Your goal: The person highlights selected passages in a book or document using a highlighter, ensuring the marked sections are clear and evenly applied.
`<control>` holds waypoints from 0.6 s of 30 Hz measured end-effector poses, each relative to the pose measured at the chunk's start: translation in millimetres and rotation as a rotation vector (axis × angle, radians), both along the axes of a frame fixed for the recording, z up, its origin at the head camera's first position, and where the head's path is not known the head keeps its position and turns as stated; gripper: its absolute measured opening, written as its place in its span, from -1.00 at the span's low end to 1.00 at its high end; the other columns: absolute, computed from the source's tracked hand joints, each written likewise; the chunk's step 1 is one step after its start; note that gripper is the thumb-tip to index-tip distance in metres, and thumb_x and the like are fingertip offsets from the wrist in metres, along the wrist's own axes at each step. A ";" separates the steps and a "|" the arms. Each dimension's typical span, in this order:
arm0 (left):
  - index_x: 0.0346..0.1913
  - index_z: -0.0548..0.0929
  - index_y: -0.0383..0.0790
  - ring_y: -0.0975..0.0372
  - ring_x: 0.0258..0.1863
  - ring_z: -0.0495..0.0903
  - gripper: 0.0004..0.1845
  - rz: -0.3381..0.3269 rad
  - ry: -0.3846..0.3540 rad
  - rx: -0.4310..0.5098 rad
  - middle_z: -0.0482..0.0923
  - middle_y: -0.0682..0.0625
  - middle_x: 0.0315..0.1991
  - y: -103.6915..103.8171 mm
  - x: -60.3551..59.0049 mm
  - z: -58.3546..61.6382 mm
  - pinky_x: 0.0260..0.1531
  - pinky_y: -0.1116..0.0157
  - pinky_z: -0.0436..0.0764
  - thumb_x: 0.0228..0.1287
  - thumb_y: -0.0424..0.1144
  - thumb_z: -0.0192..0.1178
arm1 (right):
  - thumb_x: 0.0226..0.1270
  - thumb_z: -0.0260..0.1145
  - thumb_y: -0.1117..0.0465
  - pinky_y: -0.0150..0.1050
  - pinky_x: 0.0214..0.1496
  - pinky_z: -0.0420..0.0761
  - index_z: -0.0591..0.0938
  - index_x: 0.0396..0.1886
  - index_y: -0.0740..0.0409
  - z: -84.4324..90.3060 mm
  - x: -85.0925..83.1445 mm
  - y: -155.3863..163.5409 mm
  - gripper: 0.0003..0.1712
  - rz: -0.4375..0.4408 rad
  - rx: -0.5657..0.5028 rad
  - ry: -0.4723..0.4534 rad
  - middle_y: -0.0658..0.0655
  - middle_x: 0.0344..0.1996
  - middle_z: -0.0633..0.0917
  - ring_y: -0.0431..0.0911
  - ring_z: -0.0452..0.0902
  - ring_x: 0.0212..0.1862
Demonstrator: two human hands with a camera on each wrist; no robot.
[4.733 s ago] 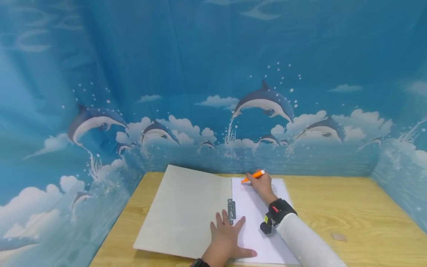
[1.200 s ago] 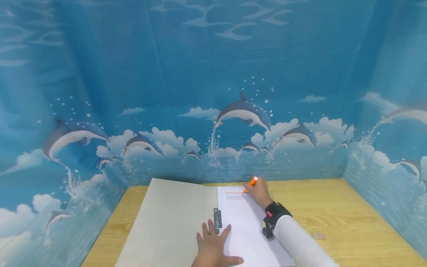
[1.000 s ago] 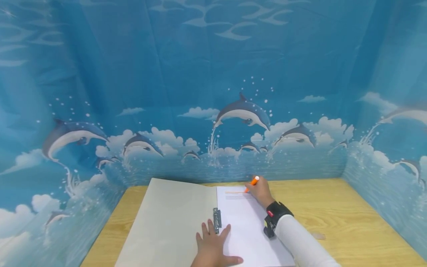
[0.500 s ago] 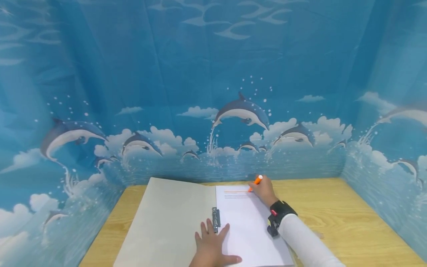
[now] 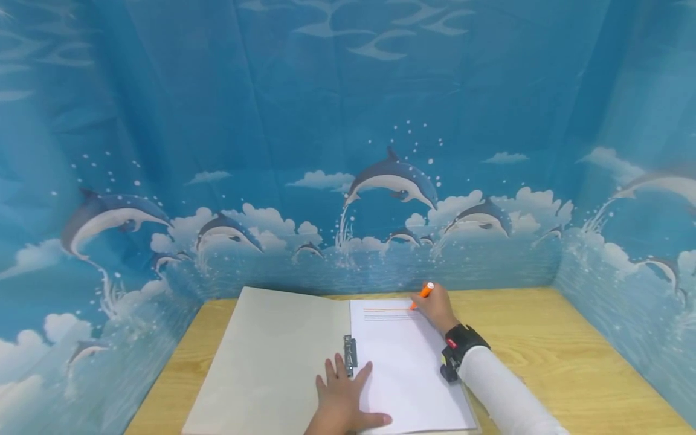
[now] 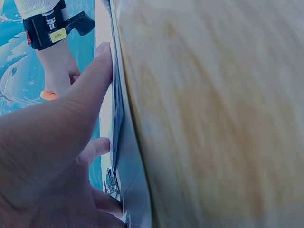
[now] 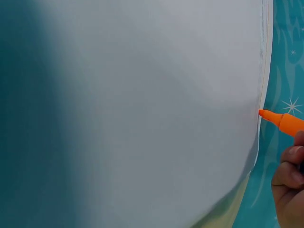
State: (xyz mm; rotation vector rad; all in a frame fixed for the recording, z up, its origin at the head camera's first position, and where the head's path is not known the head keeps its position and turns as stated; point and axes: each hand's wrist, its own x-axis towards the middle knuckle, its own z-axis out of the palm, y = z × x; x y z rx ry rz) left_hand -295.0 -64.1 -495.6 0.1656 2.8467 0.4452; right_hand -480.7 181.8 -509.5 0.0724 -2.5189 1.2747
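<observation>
My right hand (image 5: 439,309) pinches an orange highlighter (image 5: 423,294), its tip down near the top of a white sheet of paper (image 5: 413,374). An orange line runs along the first line of print, ending at that tip. In the right wrist view the highlighter (image 7: 287,122) meets the page near its far edge. My left hand (image 5: 339,396) lies with spread fingers across the fold of the open folder (image 5: 272,356), thumb on the paper. Just beyond its fingertips is the metal clip (image 5: 350,351). In the left wrist view, the left hand's thumb (image 6: 90,85) rests along the paper's edge.
The folder lies on a wooden table (image 5: 565,350), its cover spread to the left. Behind and beside the table hangs a blue curtain (image 5: 326,121) with dolphins. A black wrist camera (image 5: 459,347) is strapped over the white right sleeve (image 5: 505,393).
The highlighter has moved rightward along the top line, and the orange stroke has grown longer. My left hand has stayed in place on the folder. The head view has shifted slightly.
</observation>
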 end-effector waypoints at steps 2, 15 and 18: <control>0.47 0.43 0.05 -0.47 0.47 0.03 0.12 0.005 -0.006 -0.002 0.14 -0.51 0.48 0.4 -0.7 0.3 0.29 -0.47 0.17 -0.21 0.52 0.42 | 0.20 0.45 0.35 -0.32 -0.55 0.16 0.24 -0.67 0.08 -0.3 0.0 1.8 -0.47 -0.004 0.007 -0.003 -0.05 -0.71 0.15 -0.17 0.09 -0.66; 0.47 0.42 0.08 -0.47 0.47 0.02 0.12 -0.013 0.009 -0.015 0.12 -0.51 0.49 -0.6 -0.4 -3.2 0.29 -0.46 0.17 -0.20 0.52 0.41 | 0.19 0.41 0.37 -0.29 -0.51 0.19 0.27 -0.67 0.08 4.1 3.3 8.7 -0.51 -0.029 0.043 0.000 -0.05 -0.72 0.19 -0.15 0.14 -0.64; 0.48 0.41 0.08 -0.47 0.47 0.02 0.12 -0.021 0.018 -0.018 0.11 -0.52 0.49 -0.5 0.4 -1.7 0.30 -0.46 0.16 -0.19 0.52 0.41 | 0.19 0.42 0.37 -0.29 -0.51 0.20 0.28 -0.67 0.09 4.0 2.8 9.9 -0.52 -0.035 0.048 0.000 -0.04 -0.72 0.21 -0.14 0.15 -0.63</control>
